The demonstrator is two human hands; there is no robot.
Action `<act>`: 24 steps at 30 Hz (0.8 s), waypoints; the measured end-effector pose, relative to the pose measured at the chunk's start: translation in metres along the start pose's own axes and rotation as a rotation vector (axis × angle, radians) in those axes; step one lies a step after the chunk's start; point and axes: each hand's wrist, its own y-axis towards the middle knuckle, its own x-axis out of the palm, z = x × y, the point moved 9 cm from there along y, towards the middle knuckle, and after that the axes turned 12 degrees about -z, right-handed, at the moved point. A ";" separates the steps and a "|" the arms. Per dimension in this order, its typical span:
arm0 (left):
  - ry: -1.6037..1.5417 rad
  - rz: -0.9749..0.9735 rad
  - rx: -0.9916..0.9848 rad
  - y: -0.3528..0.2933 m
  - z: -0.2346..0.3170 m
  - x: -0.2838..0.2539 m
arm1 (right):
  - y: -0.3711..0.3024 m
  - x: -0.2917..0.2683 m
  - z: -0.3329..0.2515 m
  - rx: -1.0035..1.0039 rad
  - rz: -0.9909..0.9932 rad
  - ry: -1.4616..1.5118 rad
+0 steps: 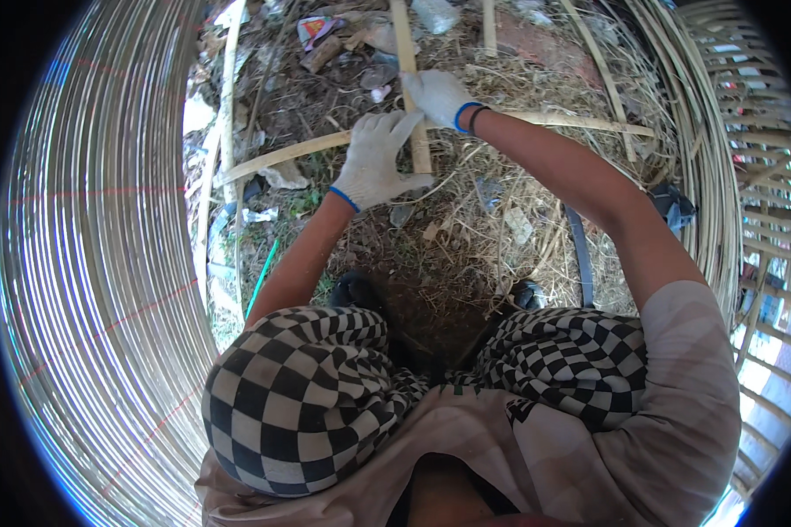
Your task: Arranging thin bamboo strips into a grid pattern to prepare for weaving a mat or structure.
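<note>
Two pale bamboo slats cross above the littered ground (pixel 453 255): a lengthwise slat (pixel 405 44) and a bowed crosswise slat (pixel 294 149). At the crossing, the gloved left hand (pixel 373 162) spreads its thumb well away from its fingers, while the gloved right hand (pixel 439 98) bends partly curled against the lengthwise slat. Their undersides are hidden, so I cannot tell whether either grips.

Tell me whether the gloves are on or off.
On: white knit gloves cover the left hand and right hand, with blue cuffs around both wrists.
</note>
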 end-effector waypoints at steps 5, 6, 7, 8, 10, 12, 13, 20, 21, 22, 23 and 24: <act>0.072 -0.091 -0.034 0.001 0.001 0.006 | -0.038 -0.022 -0.010 -0.064 0.203 -0.074; 0.107 -0.071 -0.056 -0.007 -0.005 0.000 | -0.046 -0.029 -0.026 -0.131 0.190 -0.107; 0.119 -0.045 -0.049 -0.002 -0.003 0.004 | -0.066 -0.051 -0.019 -0.246 0.340 -0.217; 0.104 -0.039 -0.023 0.003 0.000 0.010 | -0.092 -0.073 -0.010 -0.366 0.483 -0.331; 0.146 -0.040 -0.042 -0.005 -0.003 0.000 | -0.120 -0.122 0.018 -0.215 0.576 -0.454; 0.135 -0.053 -0.038 -0.007 -0.004 -0.001 | -0.158 -0.169 0.103 0.153 0.607 -0.345; 0.129 -0.056 -0.019 0.000 0.000 0.004 | -0.190 -0.188 0.158 0.371 0.593 -0.275; 0.163 -0.043 -0.008 -0.003 -0.002 0.007 | -0.291 -0.153 0.316 0.785 0.420 0.293; 0.164 -0.040 -0.008 -0.003 -0.001 0.006 | -0.292 -0.152 0.316 0.708 0.453 0.315; 0.165 -0.039 -0.006 -0.001 0.001 0.006 | -0.294 -0.152 0.321 0.708 0.455 0.315; 0.158 -0.038 -0.012 0.000 0.002 0.006 | -0.297 -0.154 0.326 0.701 0.475 0.309; 0.155 -0.038 -0.017 0.001 0.002 0.006 | -0.297 -0.154 0.327 0.691 0.496 0.306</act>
